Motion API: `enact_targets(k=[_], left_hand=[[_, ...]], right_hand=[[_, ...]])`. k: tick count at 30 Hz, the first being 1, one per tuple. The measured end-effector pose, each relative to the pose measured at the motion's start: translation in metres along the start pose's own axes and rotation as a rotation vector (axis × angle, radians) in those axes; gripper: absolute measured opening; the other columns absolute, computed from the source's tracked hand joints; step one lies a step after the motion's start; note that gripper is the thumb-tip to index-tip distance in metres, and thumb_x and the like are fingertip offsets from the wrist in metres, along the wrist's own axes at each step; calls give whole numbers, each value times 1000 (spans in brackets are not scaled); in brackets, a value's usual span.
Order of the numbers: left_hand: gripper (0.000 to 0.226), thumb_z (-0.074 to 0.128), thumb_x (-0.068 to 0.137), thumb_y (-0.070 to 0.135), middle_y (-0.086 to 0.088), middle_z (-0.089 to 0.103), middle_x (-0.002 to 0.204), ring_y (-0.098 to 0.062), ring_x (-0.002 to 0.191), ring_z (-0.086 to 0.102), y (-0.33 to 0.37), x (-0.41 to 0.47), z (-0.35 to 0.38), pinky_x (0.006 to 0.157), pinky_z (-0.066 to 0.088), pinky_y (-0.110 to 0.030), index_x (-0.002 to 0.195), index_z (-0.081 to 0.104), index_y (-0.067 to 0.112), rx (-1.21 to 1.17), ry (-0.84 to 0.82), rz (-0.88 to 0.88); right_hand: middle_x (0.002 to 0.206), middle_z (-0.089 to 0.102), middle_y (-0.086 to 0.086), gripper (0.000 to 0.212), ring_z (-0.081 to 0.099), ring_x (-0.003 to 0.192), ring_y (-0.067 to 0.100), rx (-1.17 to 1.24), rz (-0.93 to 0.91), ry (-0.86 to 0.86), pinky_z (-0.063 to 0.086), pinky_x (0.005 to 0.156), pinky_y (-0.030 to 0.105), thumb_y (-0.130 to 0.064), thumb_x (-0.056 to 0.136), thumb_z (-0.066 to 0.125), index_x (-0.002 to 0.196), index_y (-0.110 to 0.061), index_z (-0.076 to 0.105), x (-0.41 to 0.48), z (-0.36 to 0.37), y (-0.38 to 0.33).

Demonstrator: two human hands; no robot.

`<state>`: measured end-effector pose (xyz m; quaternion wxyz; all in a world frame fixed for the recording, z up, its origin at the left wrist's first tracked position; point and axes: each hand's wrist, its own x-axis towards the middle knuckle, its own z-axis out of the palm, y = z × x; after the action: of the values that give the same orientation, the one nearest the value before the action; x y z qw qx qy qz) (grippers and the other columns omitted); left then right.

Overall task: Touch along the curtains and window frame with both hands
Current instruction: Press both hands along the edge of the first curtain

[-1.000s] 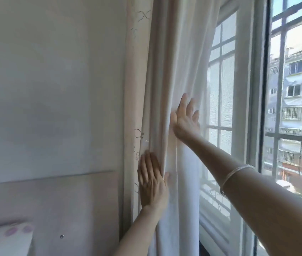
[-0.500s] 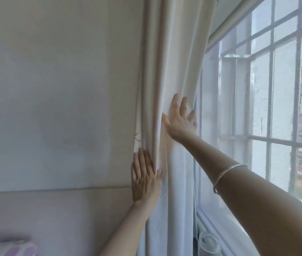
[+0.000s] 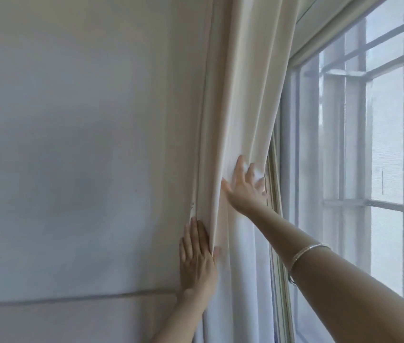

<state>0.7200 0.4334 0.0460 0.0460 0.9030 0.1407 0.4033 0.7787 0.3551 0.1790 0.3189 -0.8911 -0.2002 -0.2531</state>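
A cream curtain [image 3: 243,100] hangs in long folds between the wall and the window. My left hand [image 3: 197,261] lies flat, fingers up, on the curtain's left edge where it meets the wall. Higher and to the right, my right hand [image 3: 245,188] presses its spread palm on the folds beside the window frame [image 3: 278,243]. A silver bangle sits on that forearm. Neither hand grips the fabric.
A plain pale wall [image 3: 84,144] fills the left, with a horizontal ledge line [image 3: 72,299] low down. On the right, the window pane with a mesh screen [image 3: 384,169] shows metal bars outside. The frame's top rail [image 3: 332,28] slants across the upper right.
The view has tilted upward and leftward. Both hands have slid a little up the curtain, staying flat on it. The buildings outside and the pillow at lower left have left the view.
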Motion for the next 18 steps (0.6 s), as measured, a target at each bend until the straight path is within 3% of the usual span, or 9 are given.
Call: enact_targets(k=[1,3,5,11,13,15,17,18], left_hand=[[64,30,77,36,-14,63,118,-29,105,63,-7,9,9,74,56,-38,116,57,-6,-13,14,-1],[78,29,77,35,-19,48,133,-32,113,57,-19,21,26,80,55,-36,136,15,-15,-41,74,5],[85,28,77,35,-18,44,137,-31,115,56,-32,32,46,82,54,-35,138,-16,-5,-66,181,59],[81,24,83,41,-10,54,130,-24,104,64,-56,74,95,78,55,-34,138,-16,-3,12,264,70],[81,23,84,41,-13,48,134,-22,105,64,-59,88,108,86,51,-31,138,-16,-3,53,281,50],[89,36,79,38,-15,47,135,-22,108,63,-61,101,125,108,27,-29,138,-18,-3,74,277,53],[101,51,79,39,-19,37,141,-22,115,58,-63,112,141,112,-3,-29,137,-20,-3,112,259,52],[103,53,79,40,-20,23,146,-23,122,52,-65,117,146,111,-8,-30,137,-21,-3,127,257,46]], right_hand=[[157,-12,1,72,-5,141,43,-18,5,-4,11,111,55,-53,91,29,144,-31,-15,9,8,-1],[156,-15,1,75,-6,141,42,-55,7,-21,11,111,54,-55,90,31,144,-31,-16,24,24,-1],[156,-17,0,77,-7,141,43,-80,16,-39,12,112,53,-55,89,32,144,-31,-16,39,42,0],[156,-15,3,74,-5,141,43,-111,25,-48,15,111,52,-50,91,32,144,-29,-15,84,92,6],[156,-15,3,74,-4,140,44,-116,19,-35,15,111,53,-49,91,33,144,-28,-15,101,106,10],[156,-15,3,75,-4,140,44,-136,11,-35,15,111,54,-50,91,33,144,-29,-16,119,119,15],[156,-15,3,77,-5,141,43,-164,2,-38,15,111,54,-52,90,34,144,-29,-16,135,133,20],[156,-15,3,78,-5,141,43,-181,-7,-40,16,111,54,-52,90,35,144,-30,-16,141,139,23]])
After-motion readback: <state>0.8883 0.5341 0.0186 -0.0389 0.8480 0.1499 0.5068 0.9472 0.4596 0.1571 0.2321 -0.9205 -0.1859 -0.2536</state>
